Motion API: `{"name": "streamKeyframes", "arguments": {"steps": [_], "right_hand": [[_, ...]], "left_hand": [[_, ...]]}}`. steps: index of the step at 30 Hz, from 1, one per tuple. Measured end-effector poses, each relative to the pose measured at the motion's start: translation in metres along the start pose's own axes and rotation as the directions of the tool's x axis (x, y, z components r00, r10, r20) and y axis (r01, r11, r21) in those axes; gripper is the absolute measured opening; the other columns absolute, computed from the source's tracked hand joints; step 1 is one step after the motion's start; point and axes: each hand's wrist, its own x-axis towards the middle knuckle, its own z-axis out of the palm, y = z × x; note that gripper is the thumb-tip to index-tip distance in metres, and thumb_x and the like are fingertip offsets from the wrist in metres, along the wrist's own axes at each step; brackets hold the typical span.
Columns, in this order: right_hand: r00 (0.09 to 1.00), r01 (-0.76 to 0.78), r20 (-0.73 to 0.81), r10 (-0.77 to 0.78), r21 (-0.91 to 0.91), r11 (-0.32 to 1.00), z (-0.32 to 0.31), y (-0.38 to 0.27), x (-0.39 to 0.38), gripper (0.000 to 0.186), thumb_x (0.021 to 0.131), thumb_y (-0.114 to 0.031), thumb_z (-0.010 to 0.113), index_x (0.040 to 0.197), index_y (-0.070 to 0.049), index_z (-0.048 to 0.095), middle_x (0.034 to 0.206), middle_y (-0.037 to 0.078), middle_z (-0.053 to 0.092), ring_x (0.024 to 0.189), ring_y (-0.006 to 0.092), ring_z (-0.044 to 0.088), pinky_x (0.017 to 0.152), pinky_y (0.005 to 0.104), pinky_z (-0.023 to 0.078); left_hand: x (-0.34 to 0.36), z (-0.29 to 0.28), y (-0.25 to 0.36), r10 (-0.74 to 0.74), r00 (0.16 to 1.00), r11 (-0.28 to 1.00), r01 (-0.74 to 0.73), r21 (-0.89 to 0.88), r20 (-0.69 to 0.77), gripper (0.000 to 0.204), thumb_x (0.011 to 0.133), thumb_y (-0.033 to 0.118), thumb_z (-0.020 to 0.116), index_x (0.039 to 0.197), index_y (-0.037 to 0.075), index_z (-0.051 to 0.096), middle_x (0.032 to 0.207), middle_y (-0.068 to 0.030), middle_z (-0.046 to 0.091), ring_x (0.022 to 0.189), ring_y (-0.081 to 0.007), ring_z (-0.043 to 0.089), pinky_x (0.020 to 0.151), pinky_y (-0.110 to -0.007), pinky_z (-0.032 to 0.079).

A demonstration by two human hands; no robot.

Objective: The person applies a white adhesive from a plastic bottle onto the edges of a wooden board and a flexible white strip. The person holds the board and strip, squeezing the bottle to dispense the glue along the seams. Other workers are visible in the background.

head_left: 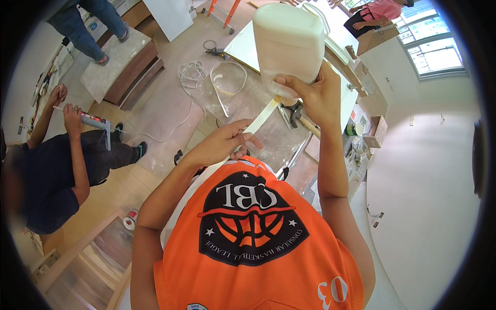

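Note:
My right hand grips a translucent whitish plastic jug, tilted with its neck pointing down. The neck meets the far end of a thin, flat white strip, where a yellowish smear shows. In my left hand the strip lies between thumb and fingers; its other end runs back along my left forearm beside the orange shirt. Just beyond the neck, a hammer lies on the dusty work surface, partly hidden by the jug and my right hand.
A loop of white strip and a coiled cord lie ahead. To the left, a person holds a caulking gun; another stands on a wooden box. A can sits at right. A pink-shirted person is at far right.

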Motion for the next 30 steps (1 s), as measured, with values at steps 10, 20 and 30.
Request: {"name": "streamKeyframes", "arguments": {"steps": [10, 20, 30], "right_hand": [[0.999, -0.011, 0.038, 0.012, -0.038, 0.999, -0.002, 0.010, 0.005, 0.044, 0.076, -0.011, 0.085, 0.115, 0.004, 0.071, 0.096, 0.013, 0.078, 0.085, 0.0177, 0.074, 0.076, 0.0320, 0.057], [0.998, 0.000, 0.057, 0.006, -0.101, 0.995, 0.001, 0.007, 0.006, 0.046, 0.075, -0.013, 0.087, 0.115, 0.004, 0.071, 0.096, 0.014, 0.078, 0.083, 0.0183, 0.073, 0.076, 0.0316, 0.056], [0.994, -0.022, 0.112, 0.018, 0.035, 0.999, 0.004, 0.011, -0.001, 0.046, 0.074, -0.013, 0.087, 0.114, 0.005, 0.070, 0.098, 0.014, 0.077, 0.087, 0.0187, 0.074, 0.078, 0.0321, 0.057]], "left_hand": [[0.006, 0.008, 0.004, 0.045, 0.998, 0.999, -0.043, 0.029, -0.043, 0.042, 0.107, 0.011, 0.046, 0.147, -0.003, 0.044, 0.108, -0.0089, 0.073, 0.062, -0.0064, 0.052, 0.054, -0.021, 0.042], [0.010, 0.009, -0.003, 0.005, 1.000, 1.000, -0.005, -0.006, -0.028, 0.037, 0.107, 0.011, 0.047, 0.141, -0.003, 0.049, 0.107, -0.0104, 0.072, 0.061, -0.0064, 0.051, 0.053, -0.021, 0.042], [0.013, 0.003, -0.007, 0.015, 0.996, 1.000, -0.016, 0.004, 0.083, 0.043, 0.105, 0.008, 0.046, 0.147, -0.001, 0.046, 0.118, -0.0099, 0.070, 0.071, -0.0092, 0.056, 0.062, -0.023, 0.048]]}}
